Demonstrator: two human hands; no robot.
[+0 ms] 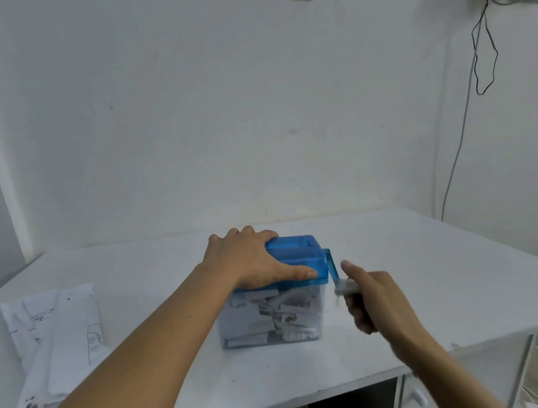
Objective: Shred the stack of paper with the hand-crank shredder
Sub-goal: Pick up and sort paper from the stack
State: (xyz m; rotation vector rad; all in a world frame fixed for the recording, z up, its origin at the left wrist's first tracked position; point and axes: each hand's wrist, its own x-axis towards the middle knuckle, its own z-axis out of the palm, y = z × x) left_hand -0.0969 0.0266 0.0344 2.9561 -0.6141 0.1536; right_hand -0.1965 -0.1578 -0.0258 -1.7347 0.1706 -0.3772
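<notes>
Your left fingers clamp the shredder, right fingers grasp its crank; the packed bin beneath may jam it.

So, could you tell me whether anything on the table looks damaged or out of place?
Only the paper stack, left of the shredder: its sheets are creased, fanned unevenly, and the near edge is ragged and torn. The shredder itself stands upright, left hand holding its top, right hand gripping the crank.
</notes>
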